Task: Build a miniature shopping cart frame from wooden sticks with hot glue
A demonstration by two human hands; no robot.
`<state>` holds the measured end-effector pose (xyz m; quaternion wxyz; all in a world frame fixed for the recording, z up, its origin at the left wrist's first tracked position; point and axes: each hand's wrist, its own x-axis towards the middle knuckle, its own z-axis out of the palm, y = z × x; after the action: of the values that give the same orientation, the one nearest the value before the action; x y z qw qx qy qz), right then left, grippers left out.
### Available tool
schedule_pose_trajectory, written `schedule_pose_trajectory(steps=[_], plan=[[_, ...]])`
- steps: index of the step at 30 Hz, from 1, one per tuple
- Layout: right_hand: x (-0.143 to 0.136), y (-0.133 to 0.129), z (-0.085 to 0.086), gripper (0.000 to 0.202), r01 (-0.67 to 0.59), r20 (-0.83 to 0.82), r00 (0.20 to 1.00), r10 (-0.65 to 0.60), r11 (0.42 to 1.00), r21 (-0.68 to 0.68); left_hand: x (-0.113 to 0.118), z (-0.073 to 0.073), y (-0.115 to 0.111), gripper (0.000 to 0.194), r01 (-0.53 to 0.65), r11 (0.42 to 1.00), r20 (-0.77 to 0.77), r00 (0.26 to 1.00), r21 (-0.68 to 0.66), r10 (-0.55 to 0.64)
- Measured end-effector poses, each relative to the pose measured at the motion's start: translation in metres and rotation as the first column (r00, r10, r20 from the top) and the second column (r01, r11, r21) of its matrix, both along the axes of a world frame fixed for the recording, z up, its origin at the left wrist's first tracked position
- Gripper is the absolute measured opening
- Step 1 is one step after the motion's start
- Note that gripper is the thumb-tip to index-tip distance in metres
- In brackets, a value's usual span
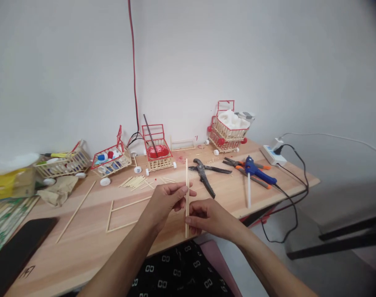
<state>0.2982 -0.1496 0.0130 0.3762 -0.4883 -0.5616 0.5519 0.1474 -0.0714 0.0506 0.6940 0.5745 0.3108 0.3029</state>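
Observation:
Near the table's front edge, both hands hold thin wooden sticks upright, lying close together lengthwise. My left hand pinches them around the middle, between thumb and fingers. Lower down, my right hand grips them near the bottom end. Left of my hands a frame of glued sticks lies flat, partly hidden behind my left forearm. Short cut sticks are scattered behind it. Black cutters rest open beyond my right hand.
Small stick carts with red trim stand along the wall. A blue glue gun lies over orange-handled pliers at right, its cord running to a power strip. A black phone and a loose stick lie left.

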Motion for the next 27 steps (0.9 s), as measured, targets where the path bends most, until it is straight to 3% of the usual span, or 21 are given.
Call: schedule_pose_trajectory(steps=[9,16,22,27], plan=[[-0.019,-0.006,-0.002,0.019,0.015,-0.024,1.0,-0.017,0.998,-0.062,-0.004,-0.012,-0.004,0.022,-0.046,0.999,-0.07,0.996,0.029,0.047],[-0.029,-0.001,0.001,0.014,-0.011,0.015,1.0,0.012,0.999,-0.042,-0.015,-0.014,-0.005,0.022,-0.128,0.99,-0.046,0.991,-0.051,0.126],[-0.034,0.003,0.005,0.027,-0.075,-0.132,0.99,0.056,0.987,-0.141,-0.023,-0.016,0.004,0.018,-0.129,0.988,-0.061,0.99,-0.088,0.123],[-0.03,0.005,0.008,0.032,-0.099,-0.105,0.991,0.082,0.98,-0.172,-0.022,-0.014,0.006,0.016,-0.119,0.991,-0.039,0.992,-0.067,0.117]])
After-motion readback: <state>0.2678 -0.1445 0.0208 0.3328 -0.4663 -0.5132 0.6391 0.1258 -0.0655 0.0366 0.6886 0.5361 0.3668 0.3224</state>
